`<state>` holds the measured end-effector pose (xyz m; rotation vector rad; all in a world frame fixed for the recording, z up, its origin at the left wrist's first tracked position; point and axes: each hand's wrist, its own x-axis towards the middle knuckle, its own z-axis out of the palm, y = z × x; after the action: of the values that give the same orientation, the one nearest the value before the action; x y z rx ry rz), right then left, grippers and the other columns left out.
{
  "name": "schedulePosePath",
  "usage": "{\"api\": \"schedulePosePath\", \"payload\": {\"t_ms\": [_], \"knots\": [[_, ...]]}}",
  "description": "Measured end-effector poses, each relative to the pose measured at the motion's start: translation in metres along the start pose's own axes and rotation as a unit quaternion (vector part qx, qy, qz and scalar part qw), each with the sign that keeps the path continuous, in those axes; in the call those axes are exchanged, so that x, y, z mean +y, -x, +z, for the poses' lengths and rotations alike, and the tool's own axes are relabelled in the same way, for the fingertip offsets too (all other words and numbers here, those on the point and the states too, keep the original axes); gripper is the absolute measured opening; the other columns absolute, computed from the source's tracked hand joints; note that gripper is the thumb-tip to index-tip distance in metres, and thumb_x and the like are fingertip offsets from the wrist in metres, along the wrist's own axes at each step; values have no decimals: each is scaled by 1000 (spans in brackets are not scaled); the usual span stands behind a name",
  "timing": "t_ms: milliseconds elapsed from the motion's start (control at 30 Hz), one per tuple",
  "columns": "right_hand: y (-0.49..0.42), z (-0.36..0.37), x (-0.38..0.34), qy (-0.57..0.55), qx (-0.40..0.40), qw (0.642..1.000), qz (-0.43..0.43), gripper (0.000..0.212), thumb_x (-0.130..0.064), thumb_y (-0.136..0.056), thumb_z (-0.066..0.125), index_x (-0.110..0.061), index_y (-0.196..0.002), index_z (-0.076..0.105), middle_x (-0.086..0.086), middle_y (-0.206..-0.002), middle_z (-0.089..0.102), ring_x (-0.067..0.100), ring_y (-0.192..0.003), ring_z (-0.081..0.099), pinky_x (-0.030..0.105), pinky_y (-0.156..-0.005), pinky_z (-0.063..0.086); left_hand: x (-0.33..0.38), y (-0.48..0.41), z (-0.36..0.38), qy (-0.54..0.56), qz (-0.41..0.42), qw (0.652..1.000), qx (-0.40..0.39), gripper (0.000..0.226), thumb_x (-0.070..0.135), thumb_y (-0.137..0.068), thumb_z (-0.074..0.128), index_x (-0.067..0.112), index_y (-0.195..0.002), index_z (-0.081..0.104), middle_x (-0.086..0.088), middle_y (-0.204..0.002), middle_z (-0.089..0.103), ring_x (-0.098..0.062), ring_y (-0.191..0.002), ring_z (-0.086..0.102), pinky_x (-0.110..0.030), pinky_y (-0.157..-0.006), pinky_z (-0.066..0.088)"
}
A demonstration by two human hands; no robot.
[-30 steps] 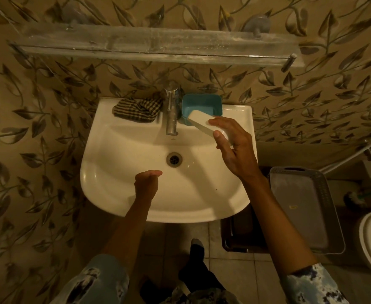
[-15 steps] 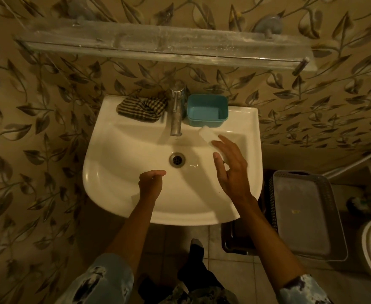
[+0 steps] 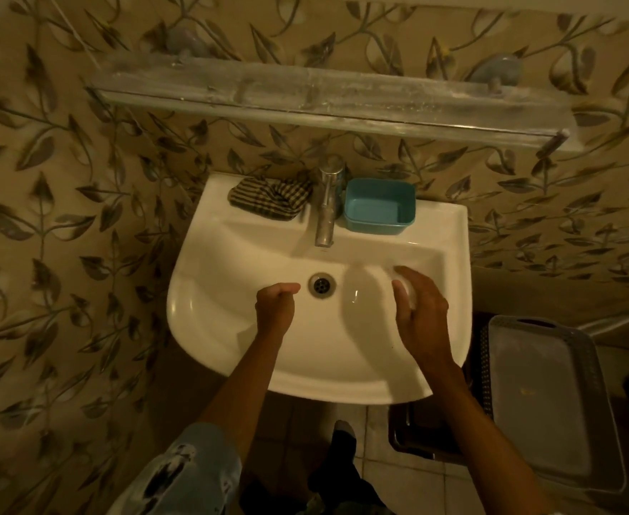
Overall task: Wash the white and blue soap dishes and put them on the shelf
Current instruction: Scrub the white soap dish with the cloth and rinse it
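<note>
The blue soap dish (image 3: 380,207) stands empty on the back rim of the white sink (image 3: 209,291), just right of the tap (image 3: 328,202). My right hand (image 3: 422,317) is down inside the basin, right of the drain (image 3: 320,284). Its fingers are closed on the white soap dish (image 3: 405,294), which shows only as a pale blur between thumb and fingers. My left hand (image 3: 276,306) hovers left of the drain as a loose fist with nothing in it. The glass shelf (image 3: 305,100) on the wall above the sink is bare.
A checked cloth (image 3: 270,198) lies crumpled on the sink rim left of the tap. A grey plastic basket (image 3: 543,395) sits on the floor to the right, over a dark crate. No water runs from the tap.
My right hand lifted the white soap dish away from the blue one and carried it down into the basin. The left hand has hardly moved.
</note>
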<state>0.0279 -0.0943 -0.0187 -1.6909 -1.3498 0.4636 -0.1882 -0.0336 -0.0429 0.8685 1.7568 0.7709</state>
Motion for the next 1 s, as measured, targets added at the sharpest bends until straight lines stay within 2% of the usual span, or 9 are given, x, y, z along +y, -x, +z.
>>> {"api": "schedulePosePath", "payload": {"t_ms": [67,167,333,433,500,600,767,933,1000], "knots": [[-1,1,2,-57,15,994,95,26,-23,-100,48,-16,-123,59,7,-120,63,28,-109,62,53,-80,58,8,-9,-5,-32,51,998,16,27,-2,-86,49,-1,-104,68,-22,-112,67,-35,-109,61,-43,-100,47],[-6,0,0,-212,42,953,211,28,-30,-100,46,-25,-126,57,-3,-128,52,19,-113,56,34,-61,61,30,-32,-13,-138,186,971,50,33,-8,-83,50,0,-112,62,-19,-117,63,-33,-112,57,-32,-98,44],[-10,-1,-6,-490,20,774,400,44,-34,-99,45,-29,-143,42,-1,-144,39,26,-125,47,45,-68,61,77,-84,-13,-321,319,886,105,64,9,-79,64,13,-138,40,-16,-141,41,-36,-129,36,-49,-101,35],[-12,0,-4,-573,8,675,465,45,-36,-97,49,-20,-140,46,7,-143,49,30,-125,52,47,-75,60,98,-114,-11,-472,362,803,43,70,20,-82,65,20,-144,32,-14,-148,35,-40,-131,32,-51,-105,29],[-13,2,-3,-604,12,643,471,42,-37,-95,52,-17,-133,52,10,-131,61,31,-121,59,49,-76,60,100,-130,-11,-528,372,763,7,64,26,-86,60,21,-144,33,-13,-145,41,-39,-127,37,-48,-102,32],[-18,3,-3,-652,4,607,454,37,-36,-96,51,-15,-126,54,10,-117,71,30,-112,66,50,-77,59,93,-142,-13,-492,376,785,29,51,19,-87,59,9,-135,48,-22,-128,55,-38,-117,48,-44,-98,34],[-20,-1,-12,-689,-49,568,448,50,-30,-91,51,-11,-137,47,17,-137,57,39,-128,51,58,-88,53,86,-130,-9,-455,347,810,128,25,18,-86,59,-2,-101,62,-23,-94,64,-42,-91,59,-46,-79,40],[-17,3,-19,-690,-83,566,444,57,-31,-87,54,-10,-140,44,19,-142,51,41,-132,46,58,-93,50,70,-74,-26,-198,252,938,130,29,31,-95,47,7,-108,56,-13,-102,60,-34,-103,56,-43,-89,44],[-13,6,-20,-692,-92,566,438,52,-30,-87,56,-9,-135,49,18,-139,54,38,-128,51,58,-92,51,74,-38,-32,-89,257,958,91,28,36,-94,47,12,-106,57,-5,-98,60,-23,-98,58,-35,-85,48]]}}
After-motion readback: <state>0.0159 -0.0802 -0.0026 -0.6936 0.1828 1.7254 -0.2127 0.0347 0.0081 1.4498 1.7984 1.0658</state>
